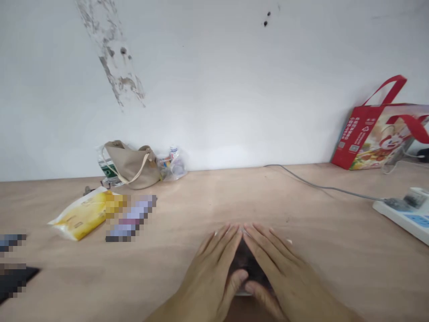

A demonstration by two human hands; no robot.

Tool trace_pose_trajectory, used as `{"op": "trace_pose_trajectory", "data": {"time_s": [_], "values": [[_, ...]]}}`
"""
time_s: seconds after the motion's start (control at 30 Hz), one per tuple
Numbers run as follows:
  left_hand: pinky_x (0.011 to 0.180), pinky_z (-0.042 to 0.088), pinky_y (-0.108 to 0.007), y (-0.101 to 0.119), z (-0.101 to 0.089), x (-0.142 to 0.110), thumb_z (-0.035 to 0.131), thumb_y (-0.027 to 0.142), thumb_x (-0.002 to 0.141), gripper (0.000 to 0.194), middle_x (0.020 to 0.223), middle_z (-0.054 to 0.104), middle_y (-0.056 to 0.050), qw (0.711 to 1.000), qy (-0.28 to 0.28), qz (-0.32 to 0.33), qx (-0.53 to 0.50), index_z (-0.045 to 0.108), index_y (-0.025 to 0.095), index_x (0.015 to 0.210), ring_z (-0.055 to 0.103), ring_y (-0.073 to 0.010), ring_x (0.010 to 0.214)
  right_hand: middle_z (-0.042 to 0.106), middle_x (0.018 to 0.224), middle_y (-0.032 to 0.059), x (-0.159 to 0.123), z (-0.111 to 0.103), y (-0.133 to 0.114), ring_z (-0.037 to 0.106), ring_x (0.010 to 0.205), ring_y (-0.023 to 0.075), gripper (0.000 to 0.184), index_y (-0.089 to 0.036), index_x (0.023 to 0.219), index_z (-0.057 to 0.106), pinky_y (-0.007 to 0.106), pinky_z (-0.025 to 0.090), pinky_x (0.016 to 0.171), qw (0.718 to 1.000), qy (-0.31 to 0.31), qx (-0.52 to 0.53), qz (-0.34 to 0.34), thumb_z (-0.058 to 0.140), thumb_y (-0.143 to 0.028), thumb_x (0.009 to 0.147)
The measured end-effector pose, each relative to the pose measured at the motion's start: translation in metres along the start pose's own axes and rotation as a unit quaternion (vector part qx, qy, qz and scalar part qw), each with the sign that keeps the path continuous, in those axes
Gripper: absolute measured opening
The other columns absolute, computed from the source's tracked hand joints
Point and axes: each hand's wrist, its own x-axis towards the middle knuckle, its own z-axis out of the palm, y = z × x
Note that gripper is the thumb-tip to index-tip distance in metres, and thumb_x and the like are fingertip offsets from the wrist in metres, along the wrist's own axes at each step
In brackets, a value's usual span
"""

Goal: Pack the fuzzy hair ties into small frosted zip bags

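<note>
Both hands lie flat, side by side, on a dark flat object [250,264] with a pale edge at the near side of the table. Fingers of my left hand [216,266] are stretched forward, its thumb pointing inward. My right hand [279,264] mirrors it, fingers extended, the thumb tip close to the left one. Between the hands a dark patch of the object shows; most of it is covered, so its kind cannot be made out. Small whitish bits of its rim peek out past the fingers.
On the wooden table [234,197], a yellow packet [90,212], a blurred purple item [134,219], a beige bag [134,163] and a clear plastic bag [174,165] sit left. Right are a red shopping bag [375,129], a power strip [409,217] and its grey cable [318,184].
</note>
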Motion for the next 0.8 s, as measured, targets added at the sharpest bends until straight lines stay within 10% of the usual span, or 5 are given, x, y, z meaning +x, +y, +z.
{"op": "trace_pose_trajectory", "data": {"time_s": [0.4,0.8], "values": [[0.110,0.018,-0.053,-0.006,-0.012,0.031,0.044,0.049,0.087,0.071,0.149,0.019,-0.013,0.979,-0.179,-0.099,-0.018,0.017,0.017,0.144,0.015,-0.0301,0.138,0.039,0.140,0.0174,-0.005,0.033,0.008,0.037,0.128,0.0308,0.072,-0.006,0.138,0.033,0.050,0.038,0.100,0.963,-0.200,0.120,0.134,0.055,-0.044,0.082],[0.110,0.019,-0.053,-0.004,0.015,0.002,0.038,0.053,0.087,0.073,0.149,0.021,-0.017,0.988,-0.140,-0.054,0.023,0.017,0.011,0.143,0.014,-0.0305,0.138,0.031,0.146,0.0134,-0.030,0.042,-0.002,0.029,0.131,0.0373,0.083,-0.021,0.146,0.015,0.062,0.031,0.098,0.962,-0.184,0.158,0.125,0.057,-0.044,0.078]]}}
